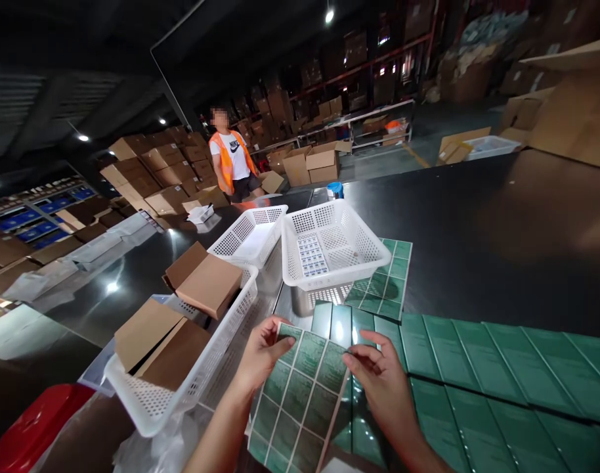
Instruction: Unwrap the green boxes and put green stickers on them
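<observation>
Head view. Warehouse shelving and stacked brown cartons [152,167] fill the dim background, where a co-worker in an orange vest [231,164] stands well apart from the work. Nearer, a long dark glossy table [477,236] carries everything within reach.

The left hand [260,358] pinches the upper left edge of a green sheet of rectangular printed labels [300,401], thumb on top and fingers beneath, so it is closed on the sheet rather than spread. The right hand [381,381] meets the sheet's right edge with thumb and forefinger drawn narrowly together, apparently at one label's corner; whether a label is actually lifted cannot be told. Held at both sides, the sheet stays taut and tilted toward the eye, probably to keep it flat under the picking fingers.

Just beyond the hands lies a row of glossy dark green flat boxes [477,368], set side by side along the near right of the table, close under the sheet. A second green label sheet [386,282] lies flat, partly beneath a white perforated plastic basket [329,246] that holds a small white sheet of printed labels [312,256]. A second white basket [251,236] stands touching it to the left. A third white basket [182,381] at the near left holds flat brown cardboard boxes [201,282]. A red plastic object [34,420] sits at the lower left corner, and a small blue-and-white container [335,190] stands behind the baskets.
</observation>
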